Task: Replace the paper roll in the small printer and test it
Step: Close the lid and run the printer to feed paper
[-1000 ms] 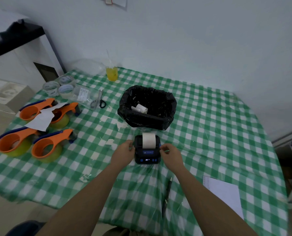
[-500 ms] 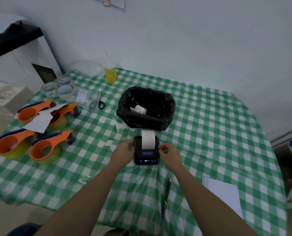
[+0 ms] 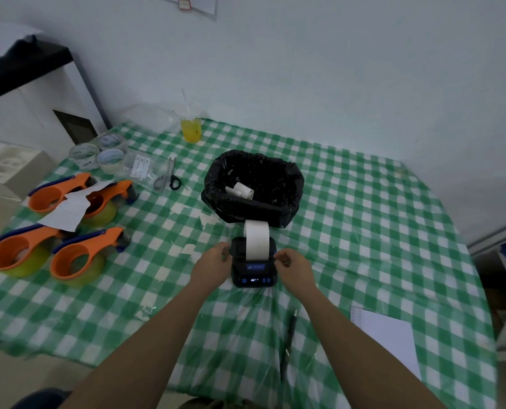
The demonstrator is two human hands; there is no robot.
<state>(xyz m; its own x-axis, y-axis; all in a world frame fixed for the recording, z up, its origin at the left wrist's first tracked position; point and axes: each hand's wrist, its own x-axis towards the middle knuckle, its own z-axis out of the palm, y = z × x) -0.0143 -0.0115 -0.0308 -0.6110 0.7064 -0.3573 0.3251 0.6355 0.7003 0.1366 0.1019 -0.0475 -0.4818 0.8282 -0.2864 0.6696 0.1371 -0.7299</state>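
A small black printer (image 3: 253, 270) with a lit blue display sits on the green checked tablecloth (image 3: 364, 231). A white paper strip (image 3: 256, 240) rises out of its top and curls back toward the bin. My left hand (image 3: 213, 262) grips the printer's left side. My right hand (image 3: 294, 265) holds its right side, fingertips pinched at the upper corner. Behind the printer, a bin lined with a black bag (image 3: 253, 187) holds a used white paper roll (image 3: 240, 189).
Several orange tape dispensers (image 3: 77, 255) and a paper scrap (image 3: 69, 208) lie at the left. Tape rolls (image 3: 98, 153), scissors (image 3: 169, 178) and a yellow drink bag (image 3: 191, 129) sit at the back. A pen (image 3: 288, 340) and notepad (image 3: 387, 335) lie near the front right.
The paper strip has fed out of the printer and grown longer, now reaching the bin's front wall. Both hands have stayed on the printer's sides.
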